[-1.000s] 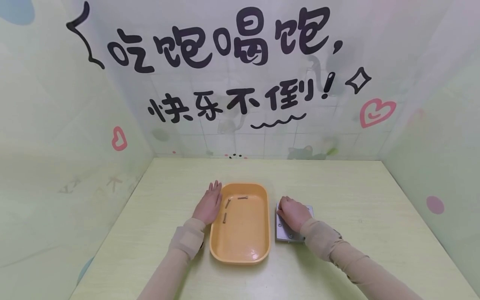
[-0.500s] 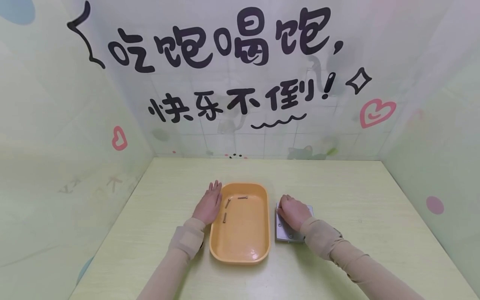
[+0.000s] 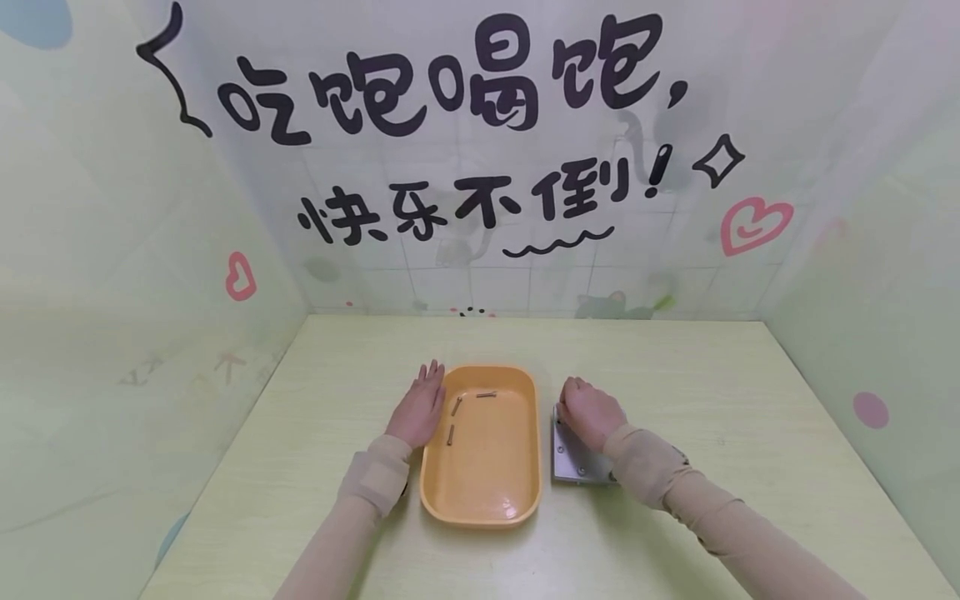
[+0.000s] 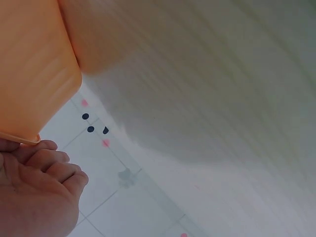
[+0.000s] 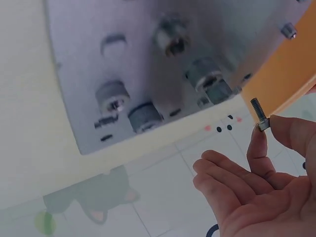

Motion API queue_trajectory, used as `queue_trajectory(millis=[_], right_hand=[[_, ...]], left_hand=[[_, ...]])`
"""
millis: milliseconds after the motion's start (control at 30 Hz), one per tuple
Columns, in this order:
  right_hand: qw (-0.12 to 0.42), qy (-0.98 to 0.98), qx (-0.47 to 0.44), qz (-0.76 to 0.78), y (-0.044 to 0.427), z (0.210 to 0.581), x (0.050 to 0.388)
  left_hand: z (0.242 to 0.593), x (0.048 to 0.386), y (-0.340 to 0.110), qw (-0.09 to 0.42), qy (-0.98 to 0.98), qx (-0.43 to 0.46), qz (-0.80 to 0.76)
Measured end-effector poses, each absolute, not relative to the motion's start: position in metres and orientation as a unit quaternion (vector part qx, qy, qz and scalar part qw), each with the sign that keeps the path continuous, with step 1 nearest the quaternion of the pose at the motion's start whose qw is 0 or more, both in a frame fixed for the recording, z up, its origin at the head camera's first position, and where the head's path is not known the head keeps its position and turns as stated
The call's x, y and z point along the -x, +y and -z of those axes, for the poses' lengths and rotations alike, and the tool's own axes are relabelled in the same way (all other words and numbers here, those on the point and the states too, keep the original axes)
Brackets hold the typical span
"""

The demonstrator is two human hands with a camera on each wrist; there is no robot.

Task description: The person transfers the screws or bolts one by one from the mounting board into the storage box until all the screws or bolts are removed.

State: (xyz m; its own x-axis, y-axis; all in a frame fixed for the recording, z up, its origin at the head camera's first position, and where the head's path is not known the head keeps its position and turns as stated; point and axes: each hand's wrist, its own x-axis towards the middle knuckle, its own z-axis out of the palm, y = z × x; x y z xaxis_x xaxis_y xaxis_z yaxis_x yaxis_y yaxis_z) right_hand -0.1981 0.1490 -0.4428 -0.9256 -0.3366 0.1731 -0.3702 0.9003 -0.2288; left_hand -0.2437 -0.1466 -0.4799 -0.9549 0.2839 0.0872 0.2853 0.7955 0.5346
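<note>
My right hand is over the far side of a metal plate on the table. In the right wrist view, its thumb and index finger pinch a small bolt by the head, threaded end pointing away from the fingers. The other fingers are extended. Several socket-head screws stand in the plate, seen close up there. My left hand lies along the left rim of an orange tray, fingers extended. In the left wrist view, its fingertips touch the tray's rim.
Loose bolts lie inside the tray near its far left corner. The plate sits just right of the tray, on a pale table. Printed sheets wall off the back and both sides.
My right hand has moved slightly up and away from me, uncovering more of the plate's near part. The left hand, tray and loose bolts stay in place.
</note>
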Motion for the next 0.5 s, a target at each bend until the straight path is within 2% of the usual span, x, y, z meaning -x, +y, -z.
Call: queue_trajectory(millis=[500], right_hand=[[0.073, -0.97, -0.186, -0.141, 0.128, 0.425, 0.21]], left_hand=[[0.482, 0.245, -0.147, 0.0, -0.948, 0.152, 0.281]])
